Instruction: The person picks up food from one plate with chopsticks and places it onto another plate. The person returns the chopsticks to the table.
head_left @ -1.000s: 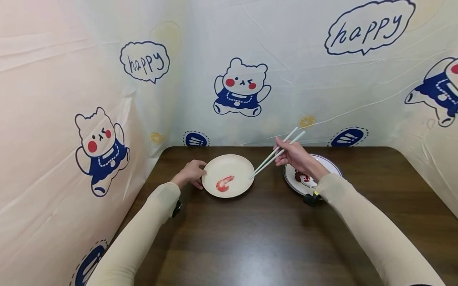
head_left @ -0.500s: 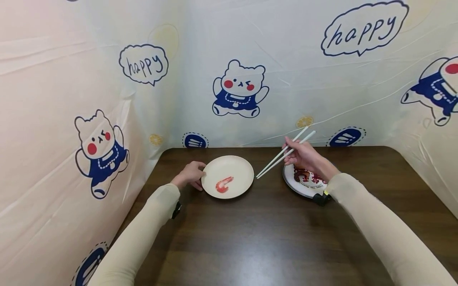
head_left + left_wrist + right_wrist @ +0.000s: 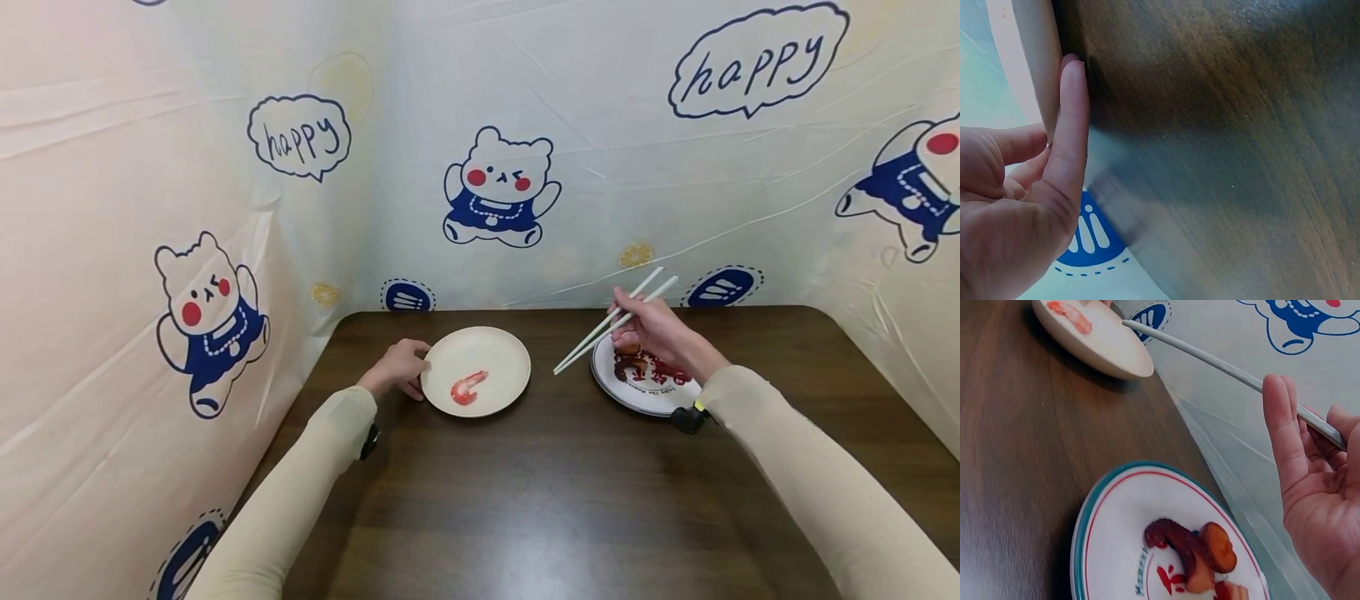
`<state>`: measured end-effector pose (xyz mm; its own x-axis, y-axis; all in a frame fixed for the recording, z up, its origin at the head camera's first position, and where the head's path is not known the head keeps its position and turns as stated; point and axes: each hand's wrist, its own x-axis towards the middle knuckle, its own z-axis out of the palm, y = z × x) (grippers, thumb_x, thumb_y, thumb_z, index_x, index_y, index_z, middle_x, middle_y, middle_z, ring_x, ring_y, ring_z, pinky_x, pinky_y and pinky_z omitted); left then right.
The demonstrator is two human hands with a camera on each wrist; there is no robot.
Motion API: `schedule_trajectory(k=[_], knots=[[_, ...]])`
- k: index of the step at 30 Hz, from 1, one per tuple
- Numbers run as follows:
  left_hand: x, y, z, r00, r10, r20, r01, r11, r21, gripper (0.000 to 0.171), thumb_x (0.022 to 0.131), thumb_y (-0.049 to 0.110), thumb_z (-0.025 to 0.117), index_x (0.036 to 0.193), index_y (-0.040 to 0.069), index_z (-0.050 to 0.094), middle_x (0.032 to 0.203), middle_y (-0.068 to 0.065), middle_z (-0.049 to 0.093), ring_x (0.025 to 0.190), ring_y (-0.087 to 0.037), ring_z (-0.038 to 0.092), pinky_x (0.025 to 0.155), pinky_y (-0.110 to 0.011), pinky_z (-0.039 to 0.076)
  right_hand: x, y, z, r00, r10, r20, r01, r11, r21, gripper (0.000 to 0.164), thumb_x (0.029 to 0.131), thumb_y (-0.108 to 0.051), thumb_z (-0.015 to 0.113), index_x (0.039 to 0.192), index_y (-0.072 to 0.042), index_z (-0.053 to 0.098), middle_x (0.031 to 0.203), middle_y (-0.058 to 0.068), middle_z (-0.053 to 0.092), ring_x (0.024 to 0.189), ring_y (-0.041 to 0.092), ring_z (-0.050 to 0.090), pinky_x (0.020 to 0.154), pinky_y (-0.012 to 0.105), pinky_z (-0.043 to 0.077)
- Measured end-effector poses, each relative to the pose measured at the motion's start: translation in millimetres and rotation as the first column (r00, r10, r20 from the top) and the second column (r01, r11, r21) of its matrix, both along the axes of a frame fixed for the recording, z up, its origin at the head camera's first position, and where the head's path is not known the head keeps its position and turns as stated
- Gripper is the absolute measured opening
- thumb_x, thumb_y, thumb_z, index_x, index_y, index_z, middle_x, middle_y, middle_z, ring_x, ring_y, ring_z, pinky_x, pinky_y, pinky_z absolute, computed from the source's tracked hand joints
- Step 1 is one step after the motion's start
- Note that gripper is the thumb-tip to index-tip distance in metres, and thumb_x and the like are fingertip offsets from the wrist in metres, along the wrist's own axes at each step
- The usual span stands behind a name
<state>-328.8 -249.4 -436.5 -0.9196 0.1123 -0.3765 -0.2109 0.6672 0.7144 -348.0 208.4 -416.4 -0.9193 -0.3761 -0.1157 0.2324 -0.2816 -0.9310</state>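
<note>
As I look down through the head camera, the table (image 3: 525,487) ends just behind the cream plate (image 3: 491,352) and the white plate (image 3: 621,397), where a printed cloth (image 3: 600,200) rises like a wall and bounds the room on that side; it also stands along the left, near the left hand (image 3: 401,367). That hand pinches the cream plate's rim, thumb on the inner side and a finger lying along the outer side, as the left wrist view shows. Curled on that plate, inside the rim and toward its near side, lies the prawn (image 3: 468,388). My right hand (image 3: 654,327) holds the chopsticks (image 3: 588,347), tips close together, slanting down to the left into the strip of wood between the plates; how high they hang I cannot tell. Most room lies on the near side, where brown wood stretches toward me, with more to the right of the white plate. That plate stands most in the way, partly hidden by the right hand. Through the right wrist camera I see its green edge and red ring, a dark piece (image 3: 1179,542) of food, an orange-brown lump (image 3: 1218,548) against it, and a chunk (image 3: 1231,592) cut off by the bottom of the view.
</note>
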Motion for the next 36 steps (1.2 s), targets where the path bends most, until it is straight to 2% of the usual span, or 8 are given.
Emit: schedule_trajectory(k=[7,17,21,27,36], knots=[[-0.7,-1,-0.5,1.0,0.008,0.004,-0.008,1.0,0.003,0.044,0.108,0.006,0.053,0.151,-0.003,0.048,0.104,-0.025,0.067,0.072,-0.03,0.074,0.064,-0.039,0.067,3.3,16,-1.5,1.0,-0.003,0.021,0.003,1.0,0.014,0.04,0.112,-0.034,0.051,0.096,-0.002,0.068,0.074,0.015,0.071,0.06,0.02,0.073,0.063,0.032,0.066],[-0.9,-2,-1.1,1.0,0.017,0.009,-0.017,1.0,0.006,0.043,0.108,0.006,0.053,0.15,-0.003,0.049,0.102,-0.024,0.068,0.07,-0.029,0.074,0.064,-0.04,0.067,6.5,33,-1.2,1.0,0.008,-0.009,-0.008,0.999,0.034,0.041,0.113,-0.034,0.048,0.096,-0.004,0.07,0.078,0.013,0.072,0.063,0.018,0.073,0.065,0.031,0.066],[-0.9,-2,-1.1,1.0,0.011,0.006,-0.011,1.0,0.01,0.044,0.108,0.006,0.053,0.151,-0.003,0.049,0.102,-0.024,0.068,0.07,-0.028,0.074,0.063,-0.039,0.067,7.2,41,0.6,1.0,-0.002,-0.004,0.002,1.0,0.011,0.041,0.113,-0.033,0.049,0.096,-0.002,0.069,0.077,0.013,0.072,0.063,0.019,0.074,0.067,0.032,0.066],[-1.3,-2,-2.1,1.0,0.009,0.001,-0.009,1.0,0.01,0.043,0.108,0.006,0.053,0.15,-0.003,0.05,0.101,-0.024,0.068,0.069,-0.028,0.074,0.063,-0.038,0.066,7.3,51,2.3,0.999,0.016,-0.048,-0.019,0.998,-0.058,0.041,0.114,-0.028,0.046,0.095,0.0,0.07,0.078,0.014,0.073,0.064,0.02,0.074,0.066,0.031,0.066],[-2.2,-3,-2.4,1.0,0.002,0.001,-0.002,1.0,0.013,0.043,0.108,0.006,0.053,0.15,-0.003,0.05,0.1,-0.024,0.068,0.069,-0.028,0.074,0.063,-0.039,0.066,8.9,69,6.3,0.999,0.004,-0.049,-0.007,0.999,-0.047,0.039,0.114,-0.029,0.047,0.098,-0.001,0.068,0.08,0.012,0.073,0.066,0.02,0.074,0.067,0.03,0.066]])
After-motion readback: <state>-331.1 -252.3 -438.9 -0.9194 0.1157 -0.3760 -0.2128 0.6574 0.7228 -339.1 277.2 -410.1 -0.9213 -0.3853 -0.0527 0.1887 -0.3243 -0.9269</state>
